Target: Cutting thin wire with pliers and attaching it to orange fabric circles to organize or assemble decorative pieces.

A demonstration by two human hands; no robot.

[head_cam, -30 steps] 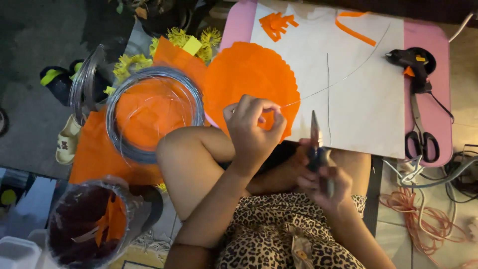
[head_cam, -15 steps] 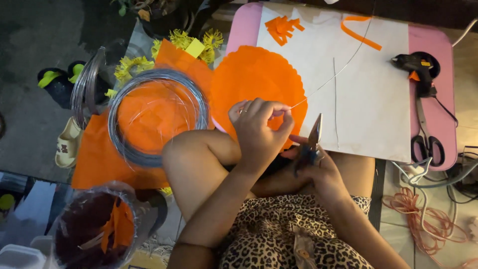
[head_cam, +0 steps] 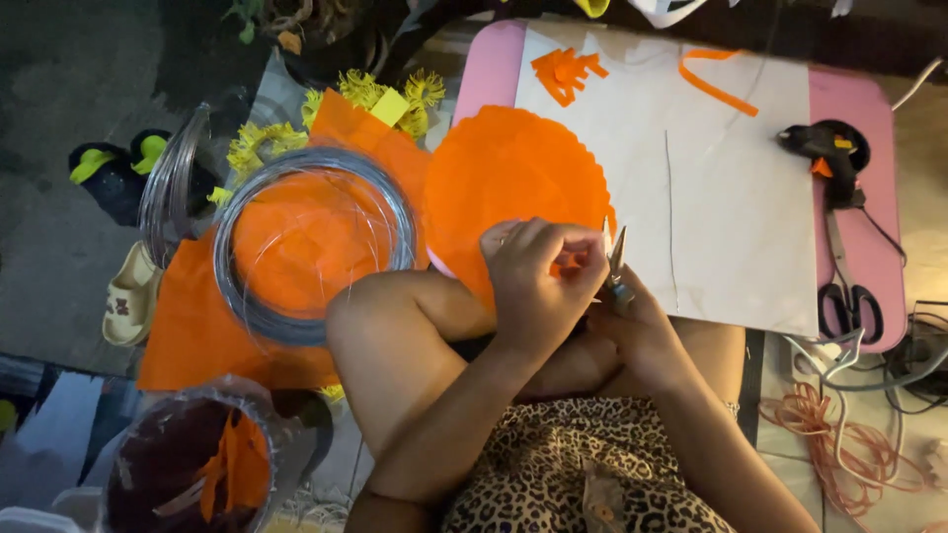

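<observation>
Pliers (head_cam: 616, 265) half-hidden, orange scrap (head_cam: 567, 263) behind fingers (head_cam: 538, 242)

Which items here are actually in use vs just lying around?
In use:
left hand pinching a small orange piece
right hand gripping pliers
orange paper disc under the hands

Lying about:
wire coil
glue gun
scissors
sandals
orange cord
</observation>
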